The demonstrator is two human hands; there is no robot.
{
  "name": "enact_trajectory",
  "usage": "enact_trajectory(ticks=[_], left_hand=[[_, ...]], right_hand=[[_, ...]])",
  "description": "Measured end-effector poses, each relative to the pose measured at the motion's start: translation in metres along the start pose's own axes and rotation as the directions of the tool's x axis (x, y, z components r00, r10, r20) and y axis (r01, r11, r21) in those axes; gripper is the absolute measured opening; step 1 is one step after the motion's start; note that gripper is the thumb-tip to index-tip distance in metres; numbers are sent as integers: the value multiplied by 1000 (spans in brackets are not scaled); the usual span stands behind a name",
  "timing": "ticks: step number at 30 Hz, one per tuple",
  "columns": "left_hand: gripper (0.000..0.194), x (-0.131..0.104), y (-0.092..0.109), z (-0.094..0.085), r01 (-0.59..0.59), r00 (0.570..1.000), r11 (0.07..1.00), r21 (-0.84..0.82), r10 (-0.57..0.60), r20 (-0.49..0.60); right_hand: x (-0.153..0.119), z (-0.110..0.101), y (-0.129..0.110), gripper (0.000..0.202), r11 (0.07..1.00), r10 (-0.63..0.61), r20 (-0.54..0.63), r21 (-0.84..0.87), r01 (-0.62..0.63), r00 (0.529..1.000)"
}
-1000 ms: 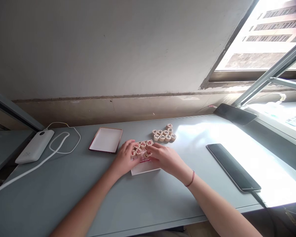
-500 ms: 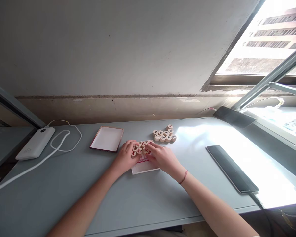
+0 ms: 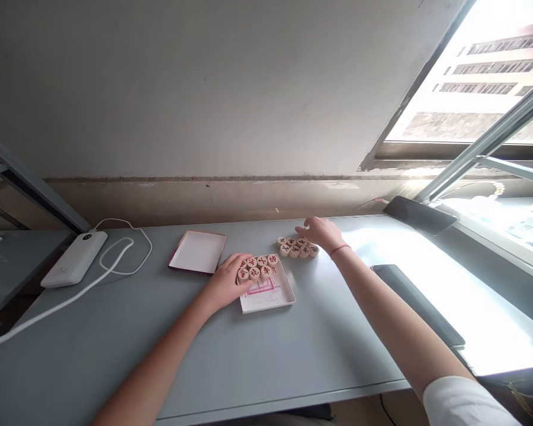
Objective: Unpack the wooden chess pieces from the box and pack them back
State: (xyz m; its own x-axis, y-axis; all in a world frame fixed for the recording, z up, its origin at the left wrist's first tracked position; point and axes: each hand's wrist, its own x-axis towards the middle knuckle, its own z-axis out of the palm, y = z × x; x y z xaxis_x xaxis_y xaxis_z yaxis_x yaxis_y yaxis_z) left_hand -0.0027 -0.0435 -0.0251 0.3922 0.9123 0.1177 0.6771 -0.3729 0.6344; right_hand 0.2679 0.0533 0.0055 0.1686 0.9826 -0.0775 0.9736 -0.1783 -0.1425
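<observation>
A shallow white box (image 3: 266, 306) stands on the desk with several round wooden xiangqi pieces (image 3: 265, 272) with red characters in two rows at its back. My left hand (image 3: 224, 284) is curled around the box's left edge, fingers against the leftmost pieces, thumb low at the inside. Beyond the box, at its right, is a group of wooden pieces with black characters (image 3: 294, 251). Over the back of that group reaches my right hand (image 3: 322, 232), thumb and fingers apart; it covers the rearmost pieces, and I cannot see whether it touches one.
A box lid (image 3: 199, 251) lies inner side up to the left. Farther left is a white power bank (image 3: 74, 258) with a white cable (image 3: 66, 296). A dark phone (image 3: 420, 305) lies at the right, another (image 3: 420, 215) leans near the window frame.
My right hand has left the box and moved back and right to the black-character pieces. The red-character pieces in the box show uncovered. My left hand stays at the box's left side.
</observation>
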Motion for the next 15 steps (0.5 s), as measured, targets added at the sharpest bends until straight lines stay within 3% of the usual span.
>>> enact_trajectory(ticks=[4,10,13,15], left_hand=[[53,0,7,10,-50,998,993,105,52,-19],[34,4,18,9,-177,970,965,195,205,-133],[29,13,24,5,-184,954,964,189,222,-201],[33,20,28,5,-200,945,966,167,235,-227]], right_hand=[[15,5,-6,18,999,28,102,-37,-24,994],[3,-8,-12,21,999,33,12,0,-33,999],[-28,-17,-18,27,954,-160,-118,236,185,980],[-52,-18,-21,34,819,-322,-67,480,314,944]])
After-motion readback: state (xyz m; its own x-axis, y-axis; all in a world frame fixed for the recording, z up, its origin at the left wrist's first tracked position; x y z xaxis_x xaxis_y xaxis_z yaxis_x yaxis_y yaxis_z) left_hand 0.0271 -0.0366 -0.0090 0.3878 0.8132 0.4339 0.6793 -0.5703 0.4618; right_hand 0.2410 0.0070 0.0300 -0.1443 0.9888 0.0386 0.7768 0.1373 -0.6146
